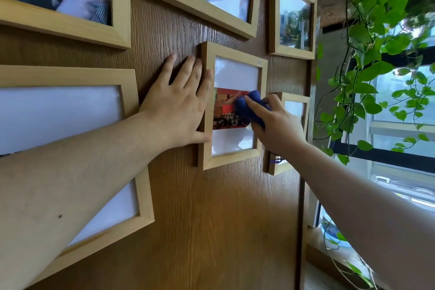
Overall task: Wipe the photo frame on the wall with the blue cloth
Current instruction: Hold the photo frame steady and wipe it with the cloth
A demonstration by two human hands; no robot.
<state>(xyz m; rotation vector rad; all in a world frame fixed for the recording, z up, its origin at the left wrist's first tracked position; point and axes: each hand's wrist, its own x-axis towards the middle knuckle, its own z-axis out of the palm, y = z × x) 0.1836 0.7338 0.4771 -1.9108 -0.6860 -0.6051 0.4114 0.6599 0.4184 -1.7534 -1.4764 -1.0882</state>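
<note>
Nearest the camera, two bare forearms are seen reaching up from the lower corners toward a brown wood-grain wall (211, 219). The left hand (179, 103) is laid flat and open, fingers spread, on the wall, its thumb and index finger pressed against the left edge of a small light-wood photo frame (207, 106) with a red photograph behind glass. The right hand (275, 125) is closed around a bunched dark-blue cloth (250, 107), which is pressed to the glass over the right part of the red photograph.

Free room around the small frame is narrow. A larger light-wood frame with a white blank insert (131, 125) is hung to the left — partly covered by the left forearm and cut off at the picture's edge. A smaller light-wood frame (294, 99) is set just beside the right edge, most of it hidden behind the right hand and wrist. Three more wooden frames are placed above, the upper ones cut off at the top. Bare wall is left open below the small frame.

To the right, a trailing green-leafed plant (367, 54) is hung near the wall's vertical edge, in front of a window (400, 167). A thin blue thread is seen below the right wrist; whether it belongs to the cloth cannot be told. The photographs in the upper frames are blurred.
</note>
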